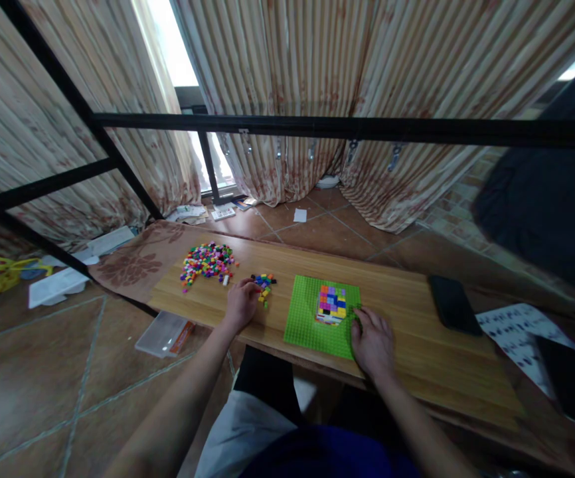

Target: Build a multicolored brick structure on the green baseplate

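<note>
Currently left hand [240, 305] at loose bricks [264, 285], right hand [373, 342] on baseplate [307, 318].

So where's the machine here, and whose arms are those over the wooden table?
There is no machine: these are a person's own bare arms, filmed by a camera worn on their head that looks forward and down. On the wooden table lie a big pile of small coloured bricks, a smaller handful, a green base plate with a colourful brick block built on it, and a dark phone. The left hand touches the smaller handful; the right hand rests on the plate beside the block. Whether any fingers pinch a brick is too small to tell.
</note>
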`<state>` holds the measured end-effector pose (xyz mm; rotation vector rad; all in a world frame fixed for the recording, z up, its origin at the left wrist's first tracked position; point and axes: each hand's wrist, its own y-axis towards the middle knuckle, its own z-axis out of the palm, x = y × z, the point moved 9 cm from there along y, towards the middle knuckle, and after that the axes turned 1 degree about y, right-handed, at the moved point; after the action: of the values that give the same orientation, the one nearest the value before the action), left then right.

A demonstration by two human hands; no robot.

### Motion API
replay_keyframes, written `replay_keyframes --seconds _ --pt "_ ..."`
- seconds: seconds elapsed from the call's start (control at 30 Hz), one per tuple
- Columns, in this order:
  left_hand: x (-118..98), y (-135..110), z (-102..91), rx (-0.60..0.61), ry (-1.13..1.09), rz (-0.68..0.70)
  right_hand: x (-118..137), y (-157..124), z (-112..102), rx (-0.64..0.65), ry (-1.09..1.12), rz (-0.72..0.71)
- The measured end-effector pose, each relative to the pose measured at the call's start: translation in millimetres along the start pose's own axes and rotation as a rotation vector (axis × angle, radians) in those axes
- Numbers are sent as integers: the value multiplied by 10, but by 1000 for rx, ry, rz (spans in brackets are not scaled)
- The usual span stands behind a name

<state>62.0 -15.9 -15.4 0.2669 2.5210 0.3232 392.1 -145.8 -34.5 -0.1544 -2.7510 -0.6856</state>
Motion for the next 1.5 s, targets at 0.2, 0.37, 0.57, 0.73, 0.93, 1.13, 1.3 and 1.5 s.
replay_keyframes --seconds 0.2,0.37,0.57,0.73,0.93,1.13,1.3,1.5 --pt "-2 -11 -67 -96 -88 4 15 10 -15 -1 -10 10" --pt "-412 -101 -223 -145 -251 61 26 18 -13 14 -7 25" --pt "-1487 -193 -175 6 -422 226 27 31 -12 25 0 47" --pt "-1929 -156 82 68 -393 210 50 42 -35 27 4 50" --pt "-1970 -179 314 77 -173 83 44 45 -39 14 44 47" --pt "-1966 -208 389 47 -75 23 32 47 -43 14 66 52" --pt "-1977 -228 368 100 -79 42 45 57 -44 23 59 59" --pt "-1952 -237 391 150 -79 65 43 55 -42 23 58 62"
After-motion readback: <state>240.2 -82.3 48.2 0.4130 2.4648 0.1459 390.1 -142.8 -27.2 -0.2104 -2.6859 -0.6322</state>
